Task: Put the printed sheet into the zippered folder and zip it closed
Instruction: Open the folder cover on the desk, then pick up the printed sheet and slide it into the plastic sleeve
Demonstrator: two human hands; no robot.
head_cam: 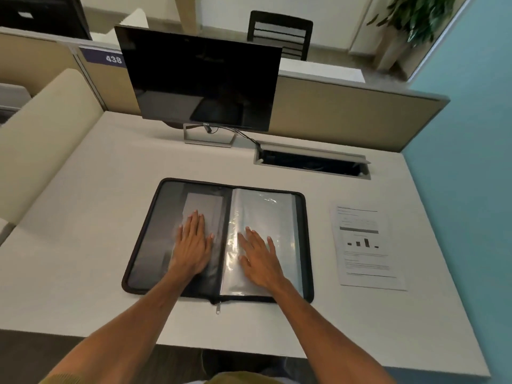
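Note:
A black zippered folder lies wide open and flat in the middle of the white desk. Its right half holds clear plastic sleeves; its left half is a grey inner cover. A metal zipper pull hangs at the near edge by the spine. My left hand presses flat on the left half, fingers straight. On the plastic sleeves my right hand lies flat with fingers spread. The printed sheet, with text and a small bar chart, rests on the desk to the right of the folder, untouched.
A dark monitor on a silver stand is behind the folder. An open cable hatch is sunk into the desk at the back right. Beige partitions bound the desk at the back and left; a blue wall runs along the right.

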